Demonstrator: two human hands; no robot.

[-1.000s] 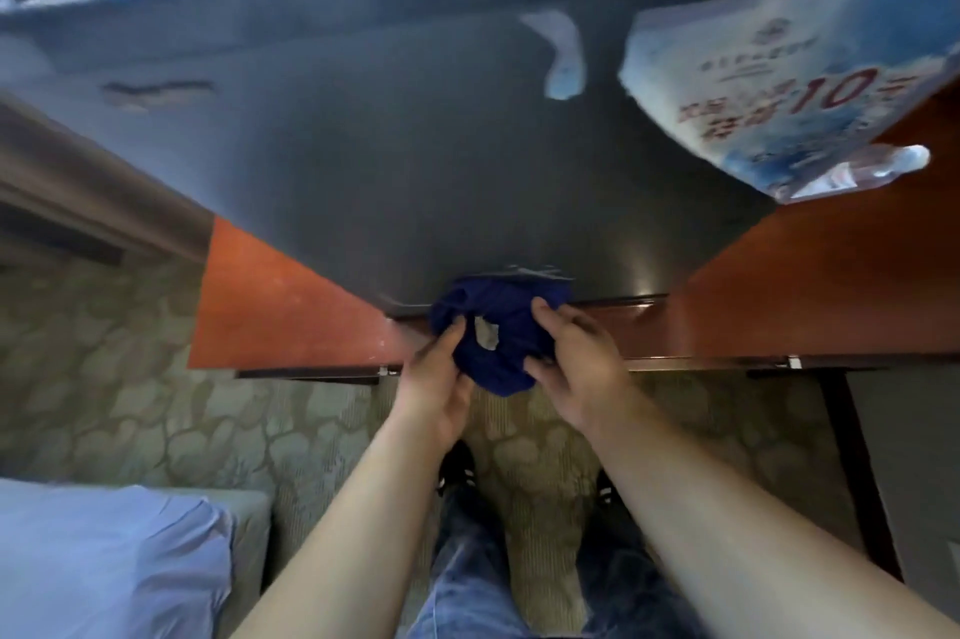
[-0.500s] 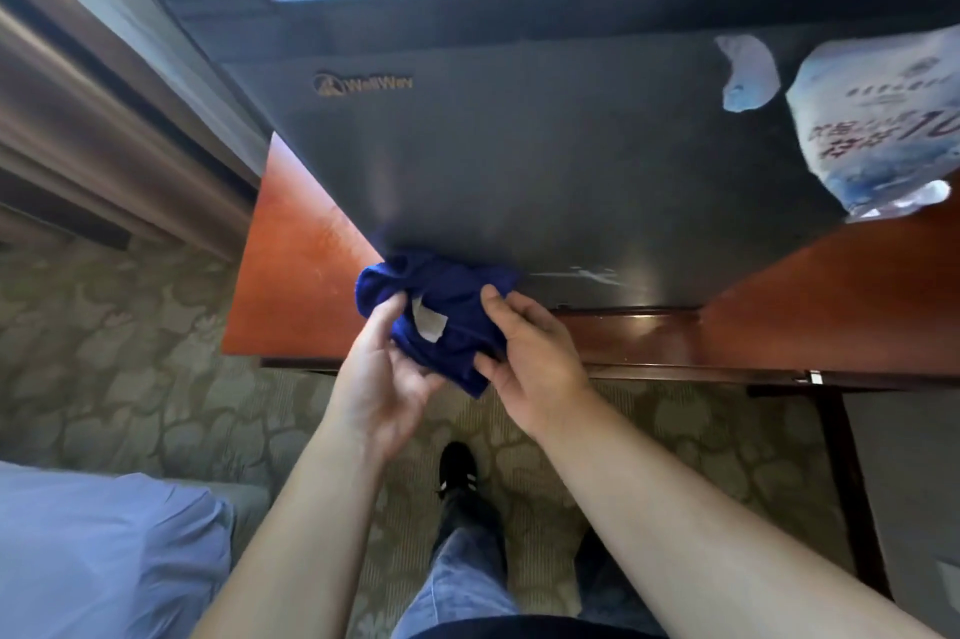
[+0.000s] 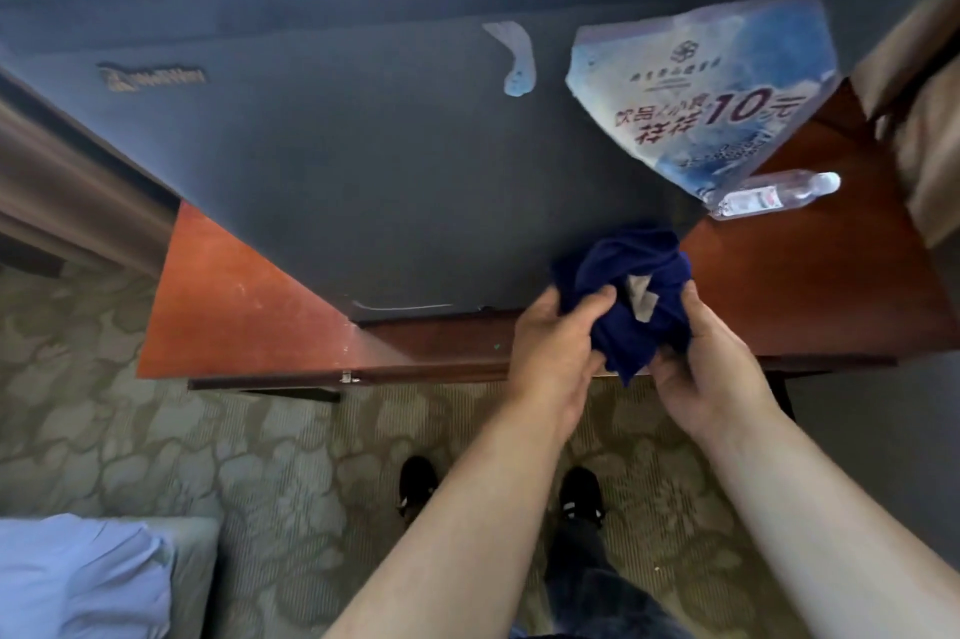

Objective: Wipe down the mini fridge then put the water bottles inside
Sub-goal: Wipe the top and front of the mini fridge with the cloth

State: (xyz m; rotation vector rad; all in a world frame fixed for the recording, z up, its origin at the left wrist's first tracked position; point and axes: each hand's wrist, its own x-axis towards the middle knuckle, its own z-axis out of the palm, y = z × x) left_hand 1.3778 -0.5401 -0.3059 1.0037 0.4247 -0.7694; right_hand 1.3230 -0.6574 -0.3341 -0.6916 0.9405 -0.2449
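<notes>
The dark grey mini fridge [image 3: 363, 160] stands shut on a reddish wooden shelf [image 3: 249, 326], its door facing me. A bunched dark blue cloth [image 3: 628, 290] with a white tag presses against the door's lower right corner. My left hand [image 3: 556, 352] grips the cloth's left side and my right hand [image 3: 711, 368] grips its right side. A clear water bottle [image 3: 774, 197] lies on its side on the shelf just right of the fridge, partly hidden behind it.
A blue and white price sticker [image 3: 711, 103] and a torn sticker scrap [image 3: 517, 61] are on the fridge door. Patterned carpet [image 3: 208, 451] lies below, with my black shoes [image 3: 415, 482]. A light blue pillow [image 3: 72, 581] sits at the lower left. A tan wall edge [image 3: 924, 93] rises on the right.
Both hands have carried the cloth along the bottom of the fridge door, first to the left, then across to the lower right corner. The view has shifted with them.
</notes>
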